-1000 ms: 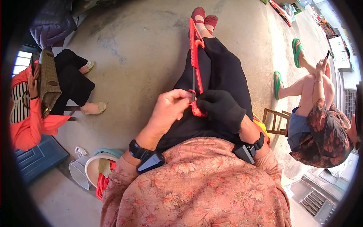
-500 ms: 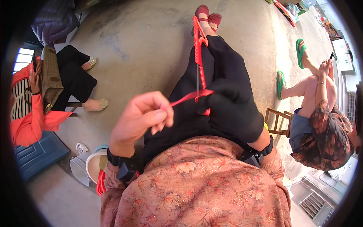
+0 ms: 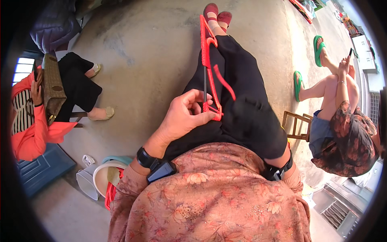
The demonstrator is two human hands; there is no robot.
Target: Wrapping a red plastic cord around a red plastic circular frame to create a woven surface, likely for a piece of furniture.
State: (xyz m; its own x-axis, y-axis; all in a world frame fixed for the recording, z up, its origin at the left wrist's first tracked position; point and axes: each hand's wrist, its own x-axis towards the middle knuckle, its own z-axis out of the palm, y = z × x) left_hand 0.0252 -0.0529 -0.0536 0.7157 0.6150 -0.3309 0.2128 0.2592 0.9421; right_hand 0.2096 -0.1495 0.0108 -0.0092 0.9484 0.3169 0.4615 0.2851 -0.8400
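Note:
My left hand (image 3: 187, 113) pinches the near corner of a clothes hanger (image 3: 204, 44), which lies lengthwise over my lap and legs. Red strip is coiled around much of its frame; a dark, bare stretch of the bar shows just beyond my fingers. The red hook sits midway, toward the right. A loose red strip (image 3: 224, 82) curls through the air right of the hanger. My right hand (image 3: 252, 111) looks covered in black, as by a glove, and blends into my black trousers. It is near the strip's lower end; its fingers cannot be made out.
A seated person in a coral jacket (image 3: 30, 129) is at left with a brown bag (image 3: 54, 76). Another seated person (image 3: 342, 141) with green sandals is at right, near a wooden stool (image 3: 296, 125). Buckets (image 3: 96, 181) stand beside my left arm.
My left hand has let go of the red strip and moved right onto the hanger's near corner. The strip now curls up loosely. My right hand has shifted slightly to the right.

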